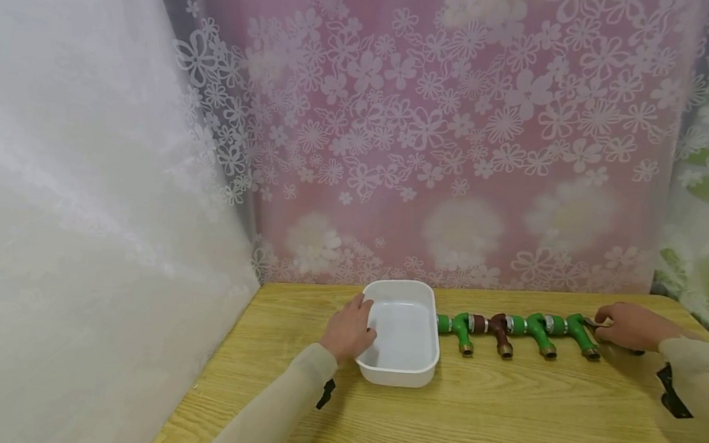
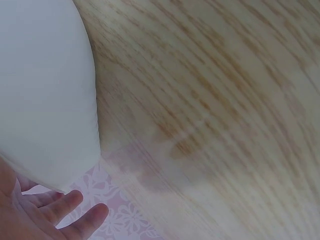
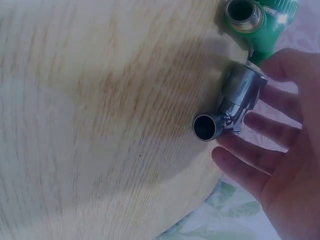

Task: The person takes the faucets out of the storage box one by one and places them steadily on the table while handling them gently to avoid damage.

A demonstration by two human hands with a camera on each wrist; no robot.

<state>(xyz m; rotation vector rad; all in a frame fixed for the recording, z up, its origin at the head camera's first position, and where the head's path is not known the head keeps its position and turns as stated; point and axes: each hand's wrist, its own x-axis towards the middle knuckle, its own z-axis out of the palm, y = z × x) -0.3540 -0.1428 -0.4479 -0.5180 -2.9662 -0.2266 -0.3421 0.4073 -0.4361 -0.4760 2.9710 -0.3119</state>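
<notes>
A white plastic tub (image 1: 397, 379) stands on the wooden table, and my left hand (image 1: 349, 327) holds its left rim. The thumb lies over the inside; in the left wrist view, fingers (image 2: 90, 220) reach along the tub's outer wall. At the right end of a row of angle valves, my right hand (image 1: 634, 327) holds a chrome angle valve (image 3: 235, 100). Its threaded outlet faces toward me, with the fingers along its far side and the thumb near its top. Beside it lies a green angle valve (image 1: 582, 337); part of the chrome valve is hidden by the hand.
Left of that green valve, the row continues with another green valve (image 1: 540, 337), a dark red valve (image 1: 499, 334) and a green valve (image 1: 462, 333) beside the tub. A pink flowered curtain (image 1: 458, 153) hangs behind the table (image 1: 501, 424); white sheeting (image 1: 82, 230) hangs at the left.
</notes>
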